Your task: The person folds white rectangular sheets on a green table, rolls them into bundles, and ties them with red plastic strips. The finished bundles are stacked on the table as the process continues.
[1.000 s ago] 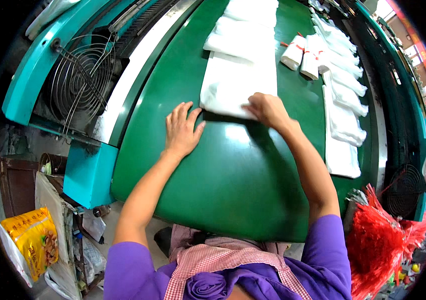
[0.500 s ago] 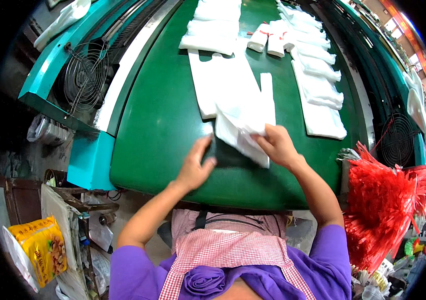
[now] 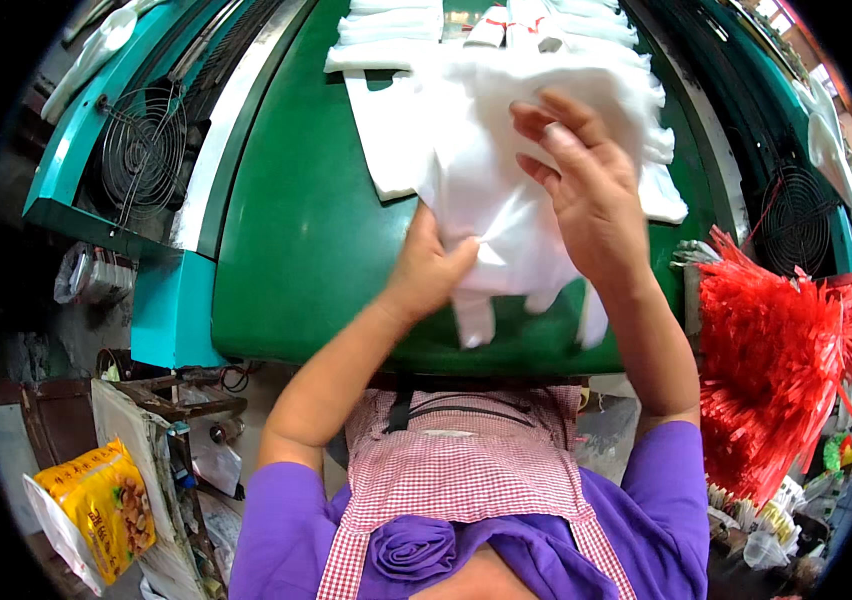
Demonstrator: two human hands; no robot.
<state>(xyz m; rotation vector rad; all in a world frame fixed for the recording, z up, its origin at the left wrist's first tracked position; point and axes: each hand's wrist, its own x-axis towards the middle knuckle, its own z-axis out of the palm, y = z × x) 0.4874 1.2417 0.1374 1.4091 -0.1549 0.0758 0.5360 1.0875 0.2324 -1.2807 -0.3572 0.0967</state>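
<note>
A white plastic T-shirt bag, perhaps a few layers thick, hangs spread over the green belt surface, its handle strips pointing toward me. My left hand pinches its left edge, with the thumb on top and the other fingers hidden underneath. Above the bag's right half, my right hand is raised with fingers apart and slightly blurred, holding nothing that I can see. Beyond my left hand lies a flat white bag below a row of folded white bags.
Folded white bags overlap along the right side. Rolled bundles with red ties lie at the back. Red plastic strips hang at right. Teal machine frames with round fan guards flank the belt. A yellow packet sits lower left.
The white bag has been lifted and spread out. My left hand has moved up and taken its edge. My right hand has let go and risen. The view has shifted a little.
</note>
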